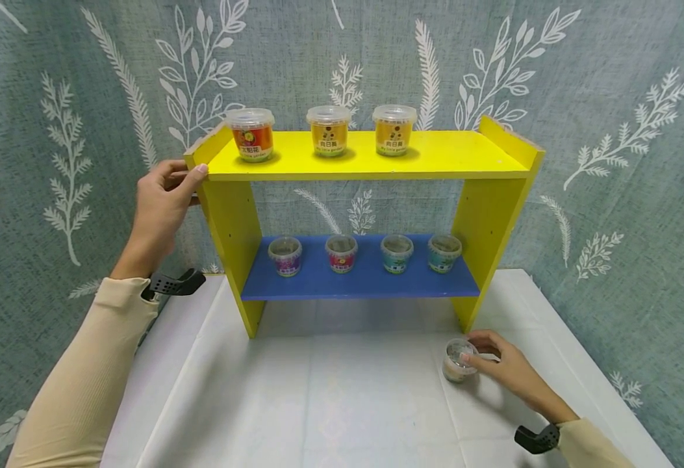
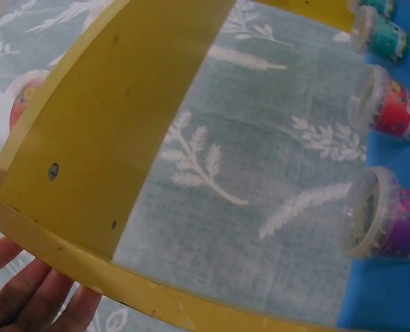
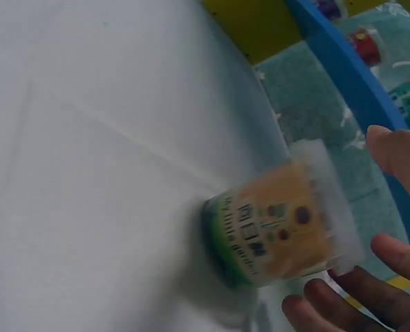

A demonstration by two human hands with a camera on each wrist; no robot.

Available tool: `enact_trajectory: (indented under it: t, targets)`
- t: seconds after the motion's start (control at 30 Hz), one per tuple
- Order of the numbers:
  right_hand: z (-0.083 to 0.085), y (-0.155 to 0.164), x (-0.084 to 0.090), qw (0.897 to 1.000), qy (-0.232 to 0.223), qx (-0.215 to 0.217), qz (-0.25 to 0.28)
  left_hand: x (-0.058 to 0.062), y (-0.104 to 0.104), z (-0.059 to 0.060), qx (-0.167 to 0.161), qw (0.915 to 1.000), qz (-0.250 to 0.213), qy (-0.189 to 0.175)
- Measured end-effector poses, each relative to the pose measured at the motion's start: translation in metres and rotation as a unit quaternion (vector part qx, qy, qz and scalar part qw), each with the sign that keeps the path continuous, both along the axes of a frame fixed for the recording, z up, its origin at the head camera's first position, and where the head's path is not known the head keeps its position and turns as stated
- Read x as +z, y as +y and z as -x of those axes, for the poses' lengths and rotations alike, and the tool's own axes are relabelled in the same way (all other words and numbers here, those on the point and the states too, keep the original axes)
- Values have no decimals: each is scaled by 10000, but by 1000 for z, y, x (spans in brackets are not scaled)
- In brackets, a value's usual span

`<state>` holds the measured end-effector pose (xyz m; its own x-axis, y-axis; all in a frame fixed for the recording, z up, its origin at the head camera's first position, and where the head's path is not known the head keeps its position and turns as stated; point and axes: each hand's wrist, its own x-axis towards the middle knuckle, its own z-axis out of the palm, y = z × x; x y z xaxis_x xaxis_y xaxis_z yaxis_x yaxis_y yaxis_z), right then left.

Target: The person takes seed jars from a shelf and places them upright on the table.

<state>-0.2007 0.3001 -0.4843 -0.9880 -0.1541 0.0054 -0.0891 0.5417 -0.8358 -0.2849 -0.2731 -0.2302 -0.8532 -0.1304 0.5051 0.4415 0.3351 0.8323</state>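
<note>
Cup (image 1: pixel 453 370) stands on white cloth (image 1: pixel 342 390), lower right of the head frame, just below the shelf (image 1: pixel 447 153) in the picture; it lies immediately left of the right hand (image 1: pixel 505 367), the nearer one; that hand's fingers (image 3: pixel 381 297) spread loosely about the lid (image 3: pixel 322 200), no closed grasp, contact unclear; left hand (image 1: pixel 163 201), upper left, grips the shelf corner; cup points lid-up, long axis near vertical.
</note>
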Motion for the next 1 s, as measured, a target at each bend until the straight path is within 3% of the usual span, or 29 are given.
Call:
enact_trajectory:
  t: [0.37, 1.0]
  targets:
    - [3, -1, 28, 9982, 580, 138, 51, 1, 0, -2, -95, 9998, -155, 10]
    - [13, -3, 69, 9940, 1016, 383, 126, 1, 0, -1, -29, 9999, -108, -27]
